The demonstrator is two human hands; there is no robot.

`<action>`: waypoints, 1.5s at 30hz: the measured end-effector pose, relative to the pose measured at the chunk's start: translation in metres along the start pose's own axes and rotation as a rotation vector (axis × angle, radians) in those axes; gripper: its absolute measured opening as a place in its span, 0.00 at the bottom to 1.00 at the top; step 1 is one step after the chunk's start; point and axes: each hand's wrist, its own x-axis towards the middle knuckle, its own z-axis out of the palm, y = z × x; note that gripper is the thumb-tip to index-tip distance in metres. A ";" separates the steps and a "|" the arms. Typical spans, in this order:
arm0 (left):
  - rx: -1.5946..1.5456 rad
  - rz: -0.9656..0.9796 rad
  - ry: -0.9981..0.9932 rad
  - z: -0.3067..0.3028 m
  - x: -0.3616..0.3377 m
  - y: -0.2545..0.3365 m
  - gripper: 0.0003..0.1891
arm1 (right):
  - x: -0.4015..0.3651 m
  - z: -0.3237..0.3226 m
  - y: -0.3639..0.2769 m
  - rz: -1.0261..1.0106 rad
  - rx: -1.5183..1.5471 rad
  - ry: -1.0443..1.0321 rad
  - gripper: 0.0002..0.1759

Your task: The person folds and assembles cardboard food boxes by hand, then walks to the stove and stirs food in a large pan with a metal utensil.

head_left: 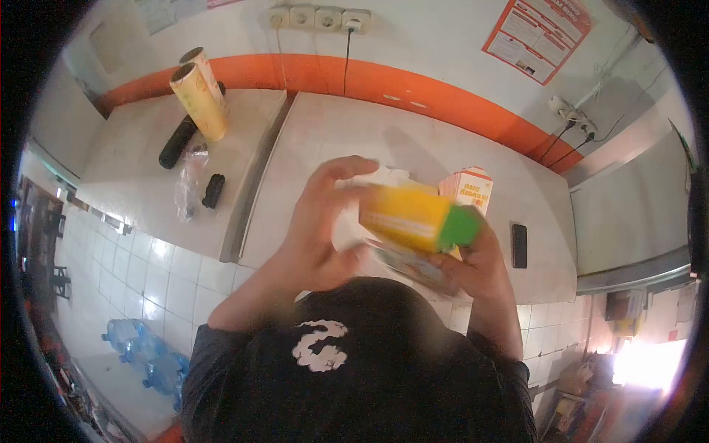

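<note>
A yellow carton with a green end, smeared by motion, is held up in front of my chest over the counter. My right hand grips it at the green end, thumb underneath. My left hand is curved open at the carton's other end, thumb and fingers wide apart. Below the carton, a flat blurred item lies close to my body, partly hidden. Just behind my right hand stands a white and orange printed box.
A black phone lies at the right of the counter. On the left counter are yellow patterned rolls, a dark cylinder, clear plastic and a small black object. Blue water bottles sit on the floor.
</note>
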 end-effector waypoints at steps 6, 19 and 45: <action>0.427 0.054 -0.514 0.000 0.023 0.031 0.18 | 0.009 0.006 -0.042 -0.028 -0.385 -0.164 0.20; 0.118 -0.279 -0.414 0.004 0.016 0.040 0.12 | 0.001 0.022 -0.031 -0.513 -0.622 0.295 0.13; -0.432 -0.498 -0.235 0.015 0.000 0.041 0.19 | -0.001 0.030 -0.030 -0.600 -0.409 0.223 0.15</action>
